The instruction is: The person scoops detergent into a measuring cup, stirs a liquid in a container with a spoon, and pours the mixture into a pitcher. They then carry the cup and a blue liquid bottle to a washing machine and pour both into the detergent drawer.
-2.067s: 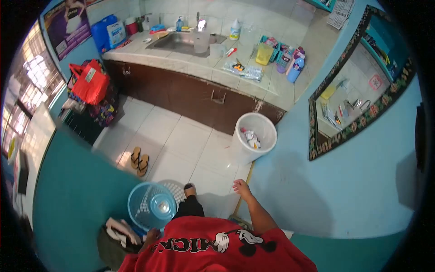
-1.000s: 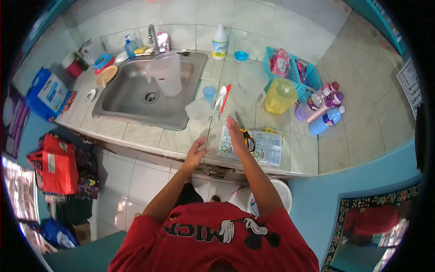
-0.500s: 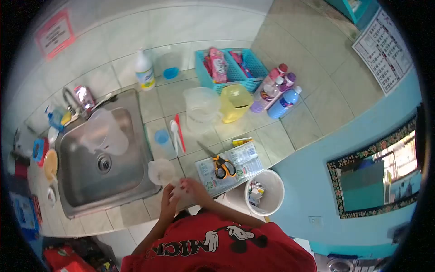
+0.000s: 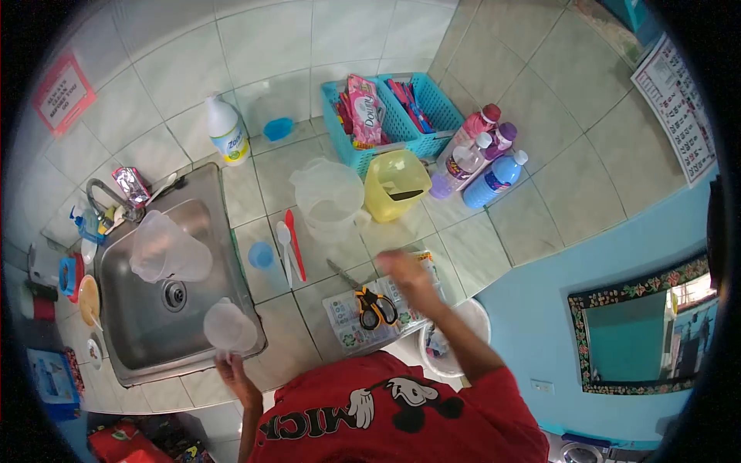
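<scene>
My left hand (image 4: 230,369) is closed on the handle of a small translucent plastic pitcher (image 4: 230,328), tilted over the near right corner of the sink. My right hand (image 4: 401,268), blurred by motion, hovers over the far edge of a folded printed sheet (image 4: 336,315) and partly hides it. I cannot make out its fingers. Orange-and-black scissors (image 4: 376,310) lie on that sheet. Left of them are a red plastic utensil (image 4: 296,243), a white spoon (image 4: 284,243) and a small blue cup (image 4: 261,255).
A steel sink (image 4: 143,324) holds a translucent pitcher (image 4: 170,251). Farther back stand a clear tub (image 4: 328,197), a yellow container (image 4: 395,181), a white bottle (image 4: 226,131), blue baskets (image 4: 359,158) and several bottles, including a blue one (image 4: 494,181). A white bin (image 4: 477,332) sits below the counter edge.
My left hand has carried the small pitcher left to the sink's corner. My right hand has come away from it and moved right and forward over the printed sheet. The view has shifted slightly.
</scene>
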Demonstrator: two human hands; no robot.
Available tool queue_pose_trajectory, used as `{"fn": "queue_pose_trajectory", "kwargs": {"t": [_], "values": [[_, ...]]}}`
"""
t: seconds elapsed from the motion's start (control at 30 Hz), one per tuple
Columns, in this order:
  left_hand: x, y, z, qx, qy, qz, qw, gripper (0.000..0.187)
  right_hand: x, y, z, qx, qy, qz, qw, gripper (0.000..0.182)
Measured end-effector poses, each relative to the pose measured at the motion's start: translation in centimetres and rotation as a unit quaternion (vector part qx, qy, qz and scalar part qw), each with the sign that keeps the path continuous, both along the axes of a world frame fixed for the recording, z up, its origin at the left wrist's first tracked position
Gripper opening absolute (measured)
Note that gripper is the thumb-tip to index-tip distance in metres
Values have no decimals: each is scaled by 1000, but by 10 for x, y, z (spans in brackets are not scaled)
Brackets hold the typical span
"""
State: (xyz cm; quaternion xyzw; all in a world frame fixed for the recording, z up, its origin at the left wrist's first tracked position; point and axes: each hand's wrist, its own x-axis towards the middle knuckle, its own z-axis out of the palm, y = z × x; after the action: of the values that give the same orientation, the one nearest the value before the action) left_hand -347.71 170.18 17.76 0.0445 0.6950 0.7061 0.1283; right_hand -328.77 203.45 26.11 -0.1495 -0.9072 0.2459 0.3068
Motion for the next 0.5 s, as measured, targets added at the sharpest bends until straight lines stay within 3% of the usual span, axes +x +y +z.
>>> {"fn": "queue_pose_trajectory", "kwargs": {"t": [0.07, 0.13, 0.17, 0.2, 0.23, 0.3, 0.37, 0.47, 0.5], "values": [[-9, 13, 22, -6, 26, 83, 996, 38, 16, 46, 30, -94, 12, -75, 993, 33], [-34, -4, 7, -10, 26, 108, 994, 42, 25, 77, 66, -120, 32, -141, 982, 30], [-40, -3, 15, -29, 46, 103, 993, 44, 29, 94, 78, -107, 22, -156, 982, 29], [-40, 12, 25, -14, 72, 173, 982, 41, 31, 110, 85, -92, 12, -170, 981, 27], [-44, 12, 35, -51, 100, 144, 983, 41, 32, 125, 89, -100, 10, -169, 981, 27], [-46, 21, 50, -94, 127, 114, 981, 41, 31, 150, 90, 119, -63, -144, 980, 26], [-42, 42, 58, -64, 158, 212, 962, 36, 20, 160, 91, 141, -110, -118, 977, 23], [-52, 30, 42, -129, 214, 181, 951, 31, -5, 169, 78, 191, -219, -62, 955, 19], [-57, 31, 43, -103, 181, 177, 962, 30, -15, 172, 74, 219, -278, -28, 935, 18]]}}
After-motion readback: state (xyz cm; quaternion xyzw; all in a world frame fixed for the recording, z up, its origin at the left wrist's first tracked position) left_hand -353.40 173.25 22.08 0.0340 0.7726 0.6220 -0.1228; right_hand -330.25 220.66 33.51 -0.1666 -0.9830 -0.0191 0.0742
